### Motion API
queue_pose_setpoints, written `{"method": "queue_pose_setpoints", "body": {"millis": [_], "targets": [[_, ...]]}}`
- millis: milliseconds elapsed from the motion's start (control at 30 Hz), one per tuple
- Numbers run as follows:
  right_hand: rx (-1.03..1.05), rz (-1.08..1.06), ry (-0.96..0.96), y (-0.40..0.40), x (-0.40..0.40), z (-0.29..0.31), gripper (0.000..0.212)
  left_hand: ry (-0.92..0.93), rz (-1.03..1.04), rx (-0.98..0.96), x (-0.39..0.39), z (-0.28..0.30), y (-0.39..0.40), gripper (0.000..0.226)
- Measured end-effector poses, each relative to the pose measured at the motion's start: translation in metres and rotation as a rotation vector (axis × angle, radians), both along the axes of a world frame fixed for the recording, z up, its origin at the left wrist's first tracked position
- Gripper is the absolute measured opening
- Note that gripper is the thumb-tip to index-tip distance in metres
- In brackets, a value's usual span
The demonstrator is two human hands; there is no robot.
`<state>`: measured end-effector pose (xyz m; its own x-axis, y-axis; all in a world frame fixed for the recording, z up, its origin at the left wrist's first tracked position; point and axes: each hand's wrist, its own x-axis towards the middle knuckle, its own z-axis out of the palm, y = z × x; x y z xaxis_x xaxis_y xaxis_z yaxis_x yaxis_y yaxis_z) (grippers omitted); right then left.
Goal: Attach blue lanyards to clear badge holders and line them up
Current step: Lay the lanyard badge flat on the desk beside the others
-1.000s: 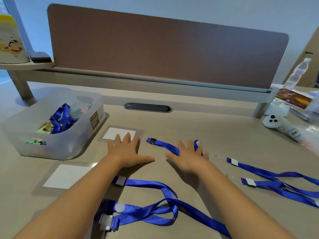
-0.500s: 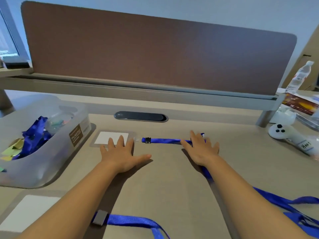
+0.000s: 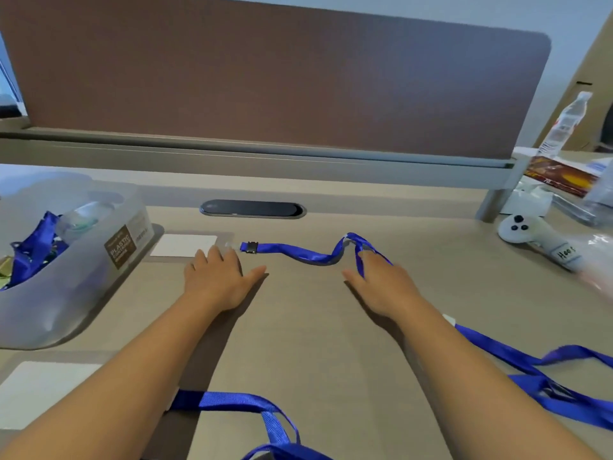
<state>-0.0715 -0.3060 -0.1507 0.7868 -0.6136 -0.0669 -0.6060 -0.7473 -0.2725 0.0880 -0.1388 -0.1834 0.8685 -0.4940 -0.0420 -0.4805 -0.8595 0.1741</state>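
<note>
Blue lanyard lies left to right across the desk, clip end pointing left at the clear badge holder.

The left hand rests flat, fingers straight and slightly spread, fingertips touching the holder's near edge. The right hand lies flat with the strap looped round its fingers; whether they pinch it cannot be told. Both forearms cover other lanyards.

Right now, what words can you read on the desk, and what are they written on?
"PLASTIC": brown label on the clear bin; the smaller lines under it are too blurred.
"Hoo" and one more unclear letter, handwritten: white tag on the white controller.
Water bottle label and orange package: too blurred to read.
</note>
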Motion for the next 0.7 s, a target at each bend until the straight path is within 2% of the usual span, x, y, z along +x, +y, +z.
{"method": "queue_pose_setpoints", "body": {"millis": [100,167,233,333,433,500,700], "targets": [[-0.151,-0.101,0.138,-0.023,-0.005,0.006,0.034,0.023,0.020,0.015,0.000,0.001,-0.001,0.069],[-0.246,-0.165,0.234,-0.027,-0.003,0.005,0.052,0.011,0.021,0.013,-0.001,0.003,-0.003,0.066],[-0.279,-0.138,0.174,-0.021,0.004,0.006,0.049,-0.023,0.014,-0.004,-0.004,0.005,-0.005,0.062],[-0.168,0.037,0.019,-0.003,0.021,0.002,0.048,-0.048,-0.008,-0.032,-0.009,0.006,-0.005,0.057],[0.012,0.155,0.095,0.009,0.032,-0.011,0.054,-0.026,-0.016,0.003,-0.009,0.004,-0.001,0.059],[0.025,0.161,0.126,0.009,0.033,-0.016,0.052,0.000,0.006,0.033,-0.005,0.004,0.001,0.060],[0.024,0.200,0.006,-0.008,0.040,-0.010,0.050,-0.031,0.055,0.102,0.004,0.007,0.003,0.056]]}}
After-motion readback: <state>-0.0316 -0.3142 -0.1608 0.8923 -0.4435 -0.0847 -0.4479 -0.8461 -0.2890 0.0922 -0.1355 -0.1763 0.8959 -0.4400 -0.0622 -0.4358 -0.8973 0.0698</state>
